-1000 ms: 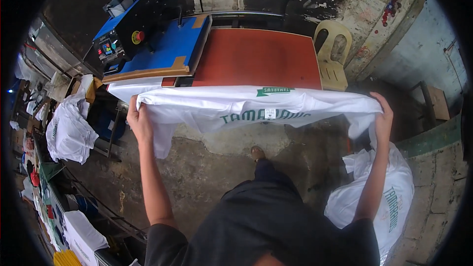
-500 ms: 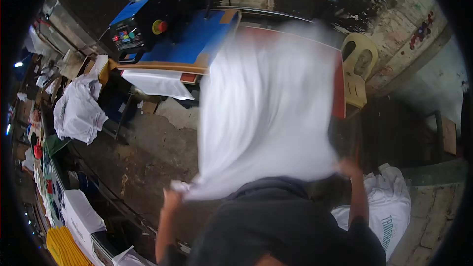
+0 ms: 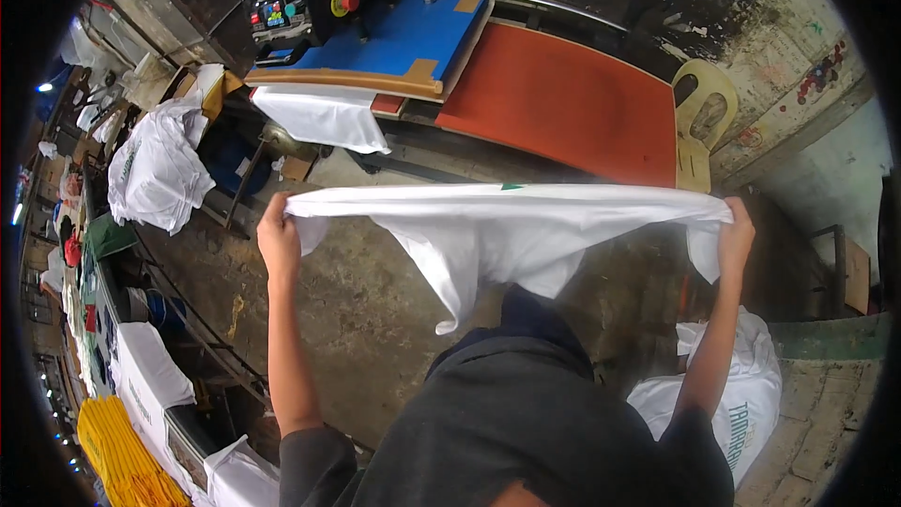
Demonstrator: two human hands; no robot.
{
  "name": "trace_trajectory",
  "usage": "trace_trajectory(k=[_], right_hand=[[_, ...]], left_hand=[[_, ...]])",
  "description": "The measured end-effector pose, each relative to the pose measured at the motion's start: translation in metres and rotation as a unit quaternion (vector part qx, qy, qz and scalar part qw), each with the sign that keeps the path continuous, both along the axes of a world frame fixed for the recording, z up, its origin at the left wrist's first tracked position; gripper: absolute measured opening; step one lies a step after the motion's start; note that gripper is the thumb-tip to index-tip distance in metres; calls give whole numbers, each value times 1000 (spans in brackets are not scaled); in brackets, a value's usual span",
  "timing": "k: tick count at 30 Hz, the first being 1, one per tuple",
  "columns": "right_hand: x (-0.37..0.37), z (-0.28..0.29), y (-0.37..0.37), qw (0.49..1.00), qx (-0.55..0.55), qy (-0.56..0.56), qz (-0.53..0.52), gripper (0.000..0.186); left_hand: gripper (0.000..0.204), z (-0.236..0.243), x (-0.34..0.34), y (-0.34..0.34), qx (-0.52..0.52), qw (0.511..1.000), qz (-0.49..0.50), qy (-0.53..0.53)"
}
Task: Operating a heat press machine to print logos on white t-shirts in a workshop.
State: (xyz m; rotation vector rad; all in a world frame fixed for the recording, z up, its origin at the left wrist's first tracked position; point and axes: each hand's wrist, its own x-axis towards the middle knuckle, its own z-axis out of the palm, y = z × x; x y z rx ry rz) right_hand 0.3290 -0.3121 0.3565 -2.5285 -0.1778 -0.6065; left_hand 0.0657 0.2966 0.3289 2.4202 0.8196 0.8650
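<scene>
A white T-shirt [image 3: 507,211] is stretched sideways between my two hands, its upper edge nearly straight and the rest hanging in loose folds. A small green mark shows at the middle of that edge. My left hand [image 3: 278,233] is closed on one end, and my right hand [image 3: 738,230] grips the other. Just beyond the shirt lies the bare red-orange bed [image 3: 572,99] of a heat press. Its blue upper plate [image 3: 399,38] is over to the left, with white fabric [image 3: 324,113] showing beneath.
A control box [image 3: 282,19] with a red knob stands on the press. Beyond its right end is a cream plastic chair [image 3: 704,113]. White garments hang in a pile [image 3: 160,164] at the left; yellow folded cloth [image 3: 127,451] lies lower left. A filled white sack [image 3: 723,404] rests by my right arm.
The shirt, spread out over the red bed before, has come back toward me and is now taut between my hands. Both hands have risen and moved farther apart, and the bed is uncovered.
</scene>
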Motion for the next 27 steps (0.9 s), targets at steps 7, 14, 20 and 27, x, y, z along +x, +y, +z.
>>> trace_trajectory(k=[7,14,20,27], right_hand=[[24,15,-37,941,314,-113,-62,17],[154,34,-55,896,320,-290,-101,22],[369,2,-44,961,60,-168,-211,29],[398,-137,4,992,-123,-14,-18,49]], left_hand=[[23,21,71,-35,-525,789,-24,-319],[23,74,230,-52,-412,776,-161,-449],[23,52,513,-36,-396,864,-71,-303],[59,-124,568,-109,-94,982,-164,18]])
